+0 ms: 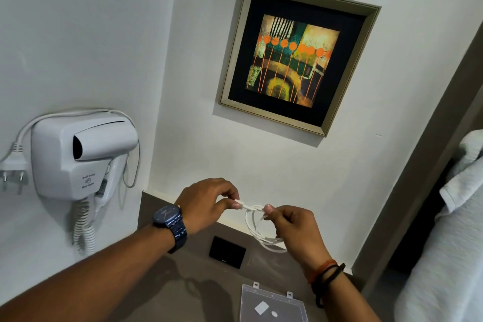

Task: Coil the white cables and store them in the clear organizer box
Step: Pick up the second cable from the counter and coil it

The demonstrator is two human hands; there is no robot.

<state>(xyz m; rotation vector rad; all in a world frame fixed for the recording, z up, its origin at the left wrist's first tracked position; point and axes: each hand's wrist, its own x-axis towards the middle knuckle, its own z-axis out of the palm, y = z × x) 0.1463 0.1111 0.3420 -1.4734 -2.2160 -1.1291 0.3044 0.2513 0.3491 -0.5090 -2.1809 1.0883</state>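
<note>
A white cable (254, 227) hangs in loose loops in the air between both hands, above the grey counter. My left hand (206, 202), with a dark watch on the wrist, pinches the cable's white plug end. My right hand (290, 225), with dark and orange bands on the wrist, grips the top of the loops next to the plug. The clear organizer box (271, 306) lies on the counter below my right forearm; its flat clear surface shows a white square and a small white oval, and whether it is open I cannot tell.
A white wall-mounted hair dryer (81, 154) with a coiled cord and a loose plug (13, 165) hangs at the left. A black socket plate (227, 252) sits in the grey counter (170, 282). A framed picture (295, 57) hangs on the wall. White towels (454, 217) are at the right.
</note>
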